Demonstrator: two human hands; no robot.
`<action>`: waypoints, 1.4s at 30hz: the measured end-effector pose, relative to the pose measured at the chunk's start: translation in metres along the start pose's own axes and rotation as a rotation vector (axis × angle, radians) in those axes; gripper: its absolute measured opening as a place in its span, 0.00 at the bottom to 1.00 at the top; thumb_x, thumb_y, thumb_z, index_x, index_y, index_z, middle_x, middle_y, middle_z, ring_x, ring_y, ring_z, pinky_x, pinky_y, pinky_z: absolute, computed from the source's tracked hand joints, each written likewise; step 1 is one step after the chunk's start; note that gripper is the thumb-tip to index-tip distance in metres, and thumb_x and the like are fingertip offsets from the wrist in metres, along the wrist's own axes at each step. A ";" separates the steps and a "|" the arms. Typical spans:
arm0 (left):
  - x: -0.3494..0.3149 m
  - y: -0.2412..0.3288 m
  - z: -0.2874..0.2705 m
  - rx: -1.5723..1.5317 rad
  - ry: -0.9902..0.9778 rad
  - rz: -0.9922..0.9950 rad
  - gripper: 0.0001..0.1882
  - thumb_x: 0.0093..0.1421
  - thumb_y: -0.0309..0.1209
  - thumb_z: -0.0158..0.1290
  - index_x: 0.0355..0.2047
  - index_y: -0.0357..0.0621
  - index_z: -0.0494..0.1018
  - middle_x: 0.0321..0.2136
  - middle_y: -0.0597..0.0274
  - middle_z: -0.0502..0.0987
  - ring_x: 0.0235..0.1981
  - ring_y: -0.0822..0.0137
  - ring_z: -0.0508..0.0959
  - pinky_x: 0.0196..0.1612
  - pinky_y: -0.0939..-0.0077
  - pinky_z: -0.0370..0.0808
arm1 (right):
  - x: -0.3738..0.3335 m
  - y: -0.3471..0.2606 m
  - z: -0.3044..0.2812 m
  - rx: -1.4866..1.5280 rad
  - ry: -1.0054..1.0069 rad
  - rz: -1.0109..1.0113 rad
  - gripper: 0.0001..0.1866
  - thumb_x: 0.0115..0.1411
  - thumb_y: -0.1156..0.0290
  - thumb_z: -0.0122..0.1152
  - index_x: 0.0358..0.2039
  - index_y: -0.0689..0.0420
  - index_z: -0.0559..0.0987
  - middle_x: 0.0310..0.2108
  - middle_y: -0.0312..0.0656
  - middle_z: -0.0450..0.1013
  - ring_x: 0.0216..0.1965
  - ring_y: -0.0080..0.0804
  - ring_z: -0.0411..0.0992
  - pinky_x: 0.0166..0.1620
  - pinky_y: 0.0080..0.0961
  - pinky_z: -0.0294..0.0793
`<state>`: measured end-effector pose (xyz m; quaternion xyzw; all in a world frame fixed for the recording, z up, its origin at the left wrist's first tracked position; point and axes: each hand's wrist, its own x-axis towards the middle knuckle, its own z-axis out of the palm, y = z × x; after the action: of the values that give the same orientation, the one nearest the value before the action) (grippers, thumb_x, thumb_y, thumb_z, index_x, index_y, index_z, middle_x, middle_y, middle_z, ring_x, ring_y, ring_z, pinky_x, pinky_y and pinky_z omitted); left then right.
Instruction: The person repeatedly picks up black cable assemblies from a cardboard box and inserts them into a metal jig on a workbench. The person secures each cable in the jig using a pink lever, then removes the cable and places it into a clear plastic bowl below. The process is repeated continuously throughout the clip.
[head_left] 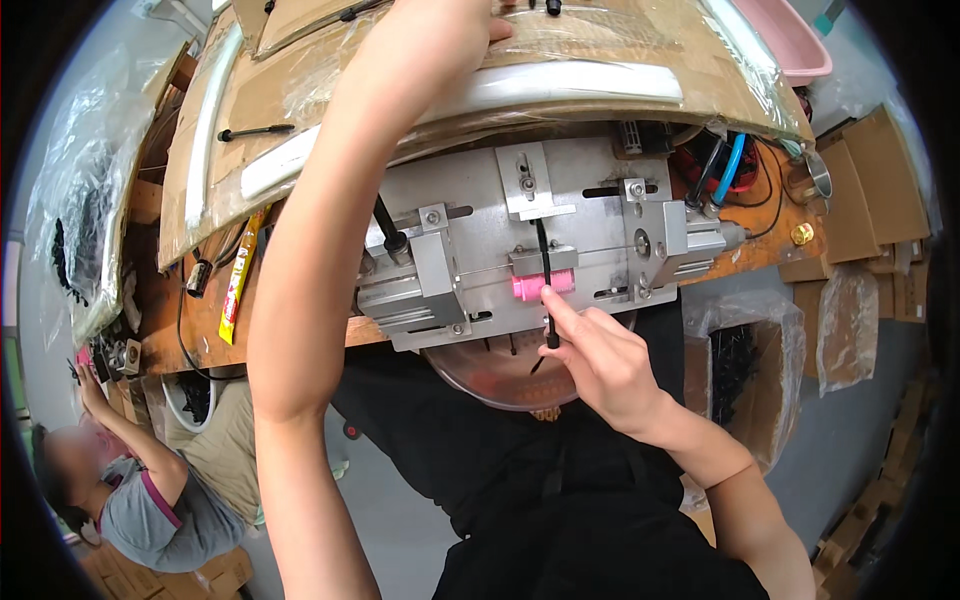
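Observation:
My right hand pinches the lower end of a slim black rod between thumb and forefinger. The rod lies lengthwise across a metal jig, its far end at a small bracket. Under the rod sits a bright pink cylindrical piece, close to my forefinger. My left arm stretches far forward over a cardboard sheet; the left hand is cut off by the upper edge, with only a fingertip or thumb showing near small black parts.
A clear plastic bowl is below the jig, near my lap. Left of the jig lies a yellow packet. A bagged box of black parts stands at right, a pink tub at far right. Another person works at left.

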<state>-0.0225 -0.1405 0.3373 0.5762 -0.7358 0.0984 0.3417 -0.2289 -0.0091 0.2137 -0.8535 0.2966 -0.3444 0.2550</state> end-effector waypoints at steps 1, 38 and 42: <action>0.004 0.000 -0.009 -0.040 -0.095 -0.023 0.08 0.56 0.23 0.56 0.37 0.37 0.76 0.31 0.45 0.79 0.37 0.49 0.79 0.42 0.64 0.74 | 0.000 0.000 0.000 -0.006 0.002 -0.006 0.36 0.44 0.87 0.69 0.57 0.68 0.71 0.31 0.46 0.74 0.28 0.36 0.71 0.31 0.28 0.72; -0.079 -0.096 -0.099 0.231 -0.020 -0.163 0.18 0.51 0.07 0.43 0.36 0.40 0.73 0.53 0.54 0.70 0.56 0.52 0.68 0.54 0.61 0.68 | 0.200 0.072 -0.135 -0.495 0.316 -0.297 0.12 0.60 0.81 0.54 0.45 0.62 0.78 0.39 0.48 0.77 0.41 0.44 0.76 0.44 0.32 0.74; -0.071 -0.131 -0.105 -0.126 -0.228 -0.228 0.13 0.53 0.09 0.46 0.35 0.37 0.72 0.46 0.54 0.74 0.49 0.57 0.74 0.50 0.66 0.71 | 0.269 0.121 -0.140 -0.523 0.135 -0.456 0.14 0.56 0.83 0.57 0.44 0.60 0.79 0.41 0.48 0.75 0.44 0.50 0.73 0.45 0.39 0.74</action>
<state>0.1459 -0.0704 0.3392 0.6408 -0.7045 -0.0534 0.3005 -0.2138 -0.3088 0.3425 -0.9095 0.1927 -0.3605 -0.0761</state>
